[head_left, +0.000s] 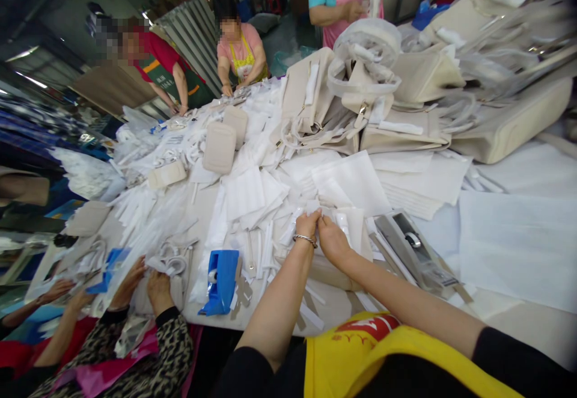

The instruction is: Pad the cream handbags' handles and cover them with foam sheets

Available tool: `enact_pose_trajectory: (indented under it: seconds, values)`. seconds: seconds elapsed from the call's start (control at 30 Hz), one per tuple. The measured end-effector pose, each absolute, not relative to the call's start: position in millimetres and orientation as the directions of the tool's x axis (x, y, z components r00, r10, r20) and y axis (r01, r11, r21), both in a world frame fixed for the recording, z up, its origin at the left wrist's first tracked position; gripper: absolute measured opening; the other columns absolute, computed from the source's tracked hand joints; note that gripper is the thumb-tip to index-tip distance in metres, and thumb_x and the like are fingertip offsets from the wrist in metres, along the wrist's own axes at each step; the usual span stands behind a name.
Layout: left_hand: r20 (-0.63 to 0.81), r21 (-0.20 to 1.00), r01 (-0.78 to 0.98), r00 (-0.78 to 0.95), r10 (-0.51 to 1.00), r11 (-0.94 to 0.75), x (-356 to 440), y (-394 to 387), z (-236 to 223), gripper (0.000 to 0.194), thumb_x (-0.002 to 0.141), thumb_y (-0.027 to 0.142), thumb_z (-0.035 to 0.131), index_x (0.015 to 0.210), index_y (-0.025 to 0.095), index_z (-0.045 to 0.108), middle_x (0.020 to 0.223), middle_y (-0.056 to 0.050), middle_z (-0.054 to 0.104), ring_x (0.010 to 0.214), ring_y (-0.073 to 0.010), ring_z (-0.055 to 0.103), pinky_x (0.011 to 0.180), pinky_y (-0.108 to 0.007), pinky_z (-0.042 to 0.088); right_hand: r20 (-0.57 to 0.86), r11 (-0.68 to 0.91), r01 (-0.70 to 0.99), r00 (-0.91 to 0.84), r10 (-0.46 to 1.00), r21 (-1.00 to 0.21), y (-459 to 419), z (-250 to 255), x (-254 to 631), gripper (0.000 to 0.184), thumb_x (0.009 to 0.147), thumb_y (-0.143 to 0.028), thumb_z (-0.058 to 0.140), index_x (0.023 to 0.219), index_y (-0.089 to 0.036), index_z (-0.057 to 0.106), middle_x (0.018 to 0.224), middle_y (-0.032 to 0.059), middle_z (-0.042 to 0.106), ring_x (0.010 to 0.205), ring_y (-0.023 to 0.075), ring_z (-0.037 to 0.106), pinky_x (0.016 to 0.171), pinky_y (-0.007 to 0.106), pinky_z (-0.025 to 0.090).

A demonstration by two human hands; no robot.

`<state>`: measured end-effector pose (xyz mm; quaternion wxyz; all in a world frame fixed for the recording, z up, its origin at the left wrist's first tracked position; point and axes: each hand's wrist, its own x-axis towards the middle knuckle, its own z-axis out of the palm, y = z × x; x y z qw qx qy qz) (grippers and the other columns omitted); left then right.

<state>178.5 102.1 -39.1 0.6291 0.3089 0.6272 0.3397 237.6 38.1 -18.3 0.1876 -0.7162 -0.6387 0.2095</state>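
Head view: hands (333, 243), yellow apron (331, 356) (print (367, 327) illegible)

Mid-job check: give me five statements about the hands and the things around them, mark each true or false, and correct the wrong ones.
1. The left hand and right hand are close together. True.
2. The bracelet is on the right arm. False: the bracelet is on the left.
3. A blue dispenser stands to the left of both hands. True.
4. The grey dispenser is left of the hands. False: the grey dispenser is to their right.
5. Beige bags are piled beyond the hands. True.
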Motion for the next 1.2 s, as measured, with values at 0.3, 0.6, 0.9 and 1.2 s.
enact_pose_trajectory:
  seconds: [0.3,0.6,0.9,1.2]
  values:
    - [-0.605,0.793,-0.004,-0.112,0.788,0.609,179.3,118.9,-45.3,0.018,0.049,0.009,0.064,0.050,0.014,0.046,0.044,0.006,0.047,0.048,-0.0090,0.049,0.051,-0.021,0.038,-0.042,-0.085,0.684,0.079,0.996,-0.725,28.5,-19.9,241.4,0.047,0.075,-0.006,0.033,0.121,-0.014,0.037,0.116,0.0154,0.044,0.095,0.0209,0.050,0.078,0.034,0.042]
    - [-0.778,0.619,-0.088,0.067,0.625,0.780,179.9,119.4,-34.0,0.006,0.059,0.007,0.057,0.055,0.008,0.052,0.047,-0.005,0.055,0.048,-0.0163,0.055,0.055,-0.033,0.047,-0.634,-0.575,-0.311,0.134,0.762,-0.757,27.9,-16.8,284.6,0.022,0.074,-0.031,0.049,0.082,-0.012,0.057,0.080,0.0097,0.061,0.065,0.0147,0.058,0.054,0.027,0.051]
    - [-0.746,0.648,-0.128,0.094,0.660,0.751,183.1,118.8,-43.6,0.008,0.058,0.008,0.059,0.054,0.010,0.053,0.046,-0.004,0.055,0.048,-0.0159,0.054,0.054,-0.032,0.047,-0.618,-0.598,-0.168,0.117,0.777,-0.784,24.8,-47.7,243.6,0.006,0.070,-0.021,0.054,0.069,-0.015,0.051,0.054,0.0025,0.061,0.045,0.0118,0.057,0.042,0.021,0.048]
    - [-0.649,0.734,-0.154,0.123,0.750,0.661,168.0,115.4,-44.5,0.011,0.053,0.010,0.064,0.059,0.013,0.055,0.047,-0.001,0.056,0.047,-0.0146,0.053,0.053,-0.030,0.045,-0.442,-0.454,0.076,0.133,0.887,-0.888,53.9,-25.6,282.6,0.020,0.065,-0.033,0.059,0.074,-0.016,0.061,0.074,0.0057,0.063,0.060,0.0123,0.056,0.040,0.018,0.042]
